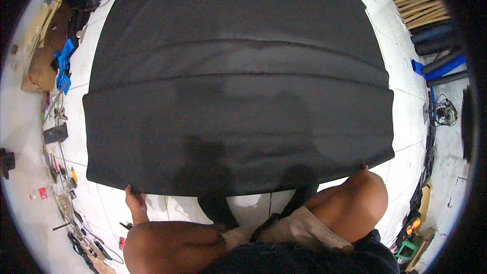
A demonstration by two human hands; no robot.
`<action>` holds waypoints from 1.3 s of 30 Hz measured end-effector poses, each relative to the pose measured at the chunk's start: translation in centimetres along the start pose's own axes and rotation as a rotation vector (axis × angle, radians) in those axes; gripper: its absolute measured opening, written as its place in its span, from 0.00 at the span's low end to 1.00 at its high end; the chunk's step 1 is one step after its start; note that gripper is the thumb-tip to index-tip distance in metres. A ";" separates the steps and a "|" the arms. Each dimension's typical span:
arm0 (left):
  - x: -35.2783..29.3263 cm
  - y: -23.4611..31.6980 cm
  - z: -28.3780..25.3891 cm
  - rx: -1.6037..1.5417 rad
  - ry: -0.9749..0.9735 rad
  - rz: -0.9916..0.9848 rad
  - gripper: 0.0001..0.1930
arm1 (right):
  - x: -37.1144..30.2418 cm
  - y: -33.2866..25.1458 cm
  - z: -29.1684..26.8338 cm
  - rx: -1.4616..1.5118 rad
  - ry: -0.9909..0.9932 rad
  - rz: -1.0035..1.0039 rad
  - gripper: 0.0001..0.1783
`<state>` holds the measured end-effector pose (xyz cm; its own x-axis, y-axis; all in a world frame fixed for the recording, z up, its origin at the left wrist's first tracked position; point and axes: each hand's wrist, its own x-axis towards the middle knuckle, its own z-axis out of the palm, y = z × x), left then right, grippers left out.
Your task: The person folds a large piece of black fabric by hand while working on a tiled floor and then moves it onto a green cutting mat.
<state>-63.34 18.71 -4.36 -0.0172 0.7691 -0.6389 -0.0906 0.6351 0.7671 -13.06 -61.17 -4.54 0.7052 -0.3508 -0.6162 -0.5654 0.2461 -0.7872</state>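
A large black sheet (pixel 243 106), smooth like leatherette or thick fabric, lies spread over the floor in front of me. Two long creases run across it from side to side. At its near left corner, my left hand (pixel 136 205) is closed on the edge, its thumb on top and the other fingers mostly hidden. My right hand (pixel 365 166) grips the near edge towards the right corner. Only its fingertips show there, as my bent right knee covers the rest.
White floor tiles (pixel 408 114) border the sheet. Along the left wall stand a cardboard box (pixel 38 73), a blue cloth or bag (pixel 63 66) and scattered tools. On the right are dark rolls (pixel 433 45), a bundle of tan tubes (pixel 423 10), a small fan (pixel 446 112) and a green stool (pixel 407 249).
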 end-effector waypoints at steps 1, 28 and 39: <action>0.8 0.2 -0.9 0.015 -0.018 -0.002 0.13 | 0.7 -0.1 0.3 0.012 -0.012 -0.013 0.21; 2.4 21.3 30.9 0.157 -0.588 0.603 0.37 | -1.3 -20.4 30.2 -0.367 -0.327 -0.799 0.25; -2.7 -0.4 32.0 1.557 -0.454 1.165 0.32 | -5.8 -1.4 32.9 -1.573 -0.326 -1.298 0.36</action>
<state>-31.36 18.68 -1.08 0.8132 0.5817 -0.0191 0.5645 -0.7803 0.2691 -2.26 -29.74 -0.70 0.8425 0.5372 0.0404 0.5385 -0.8376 -0.0924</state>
